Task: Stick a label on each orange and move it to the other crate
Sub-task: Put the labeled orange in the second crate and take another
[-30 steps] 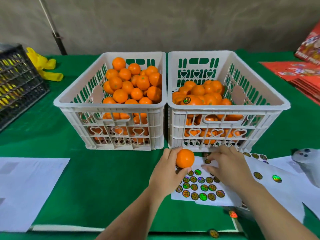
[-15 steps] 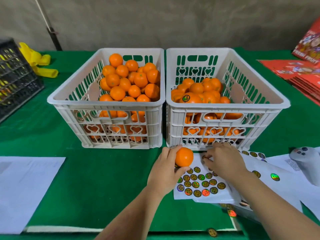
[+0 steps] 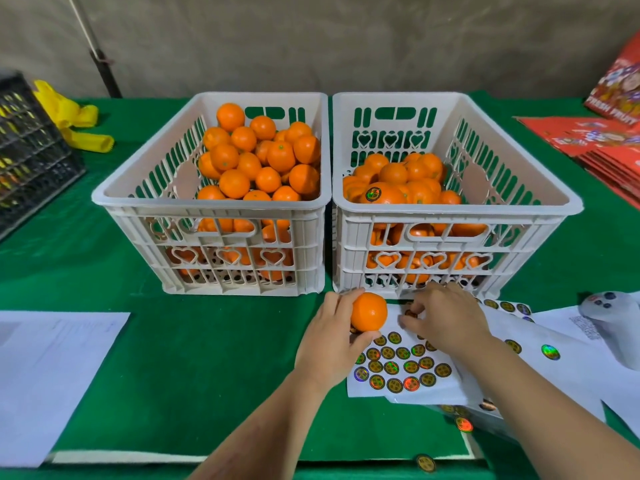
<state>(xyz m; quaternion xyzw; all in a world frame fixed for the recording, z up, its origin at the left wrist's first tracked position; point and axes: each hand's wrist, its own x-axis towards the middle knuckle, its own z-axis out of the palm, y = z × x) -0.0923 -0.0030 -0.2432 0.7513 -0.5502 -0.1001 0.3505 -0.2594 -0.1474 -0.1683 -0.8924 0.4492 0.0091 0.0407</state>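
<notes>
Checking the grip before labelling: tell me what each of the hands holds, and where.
Left hand grips an orange around its left side and underside. Right hand pinches a sticker at its fingertips.

Fruit packing station, makeshift. Green cloth-covered surface (image 3: pixel 173 358) against a bare grey wall. Two white plastic crates (image 3: pixel 214 216) of oranges side by side, label sheets (image 3: pixel 398 368) near right, red fruit cartons (image 3: pixel 602 140) stacked far right.
</notes>
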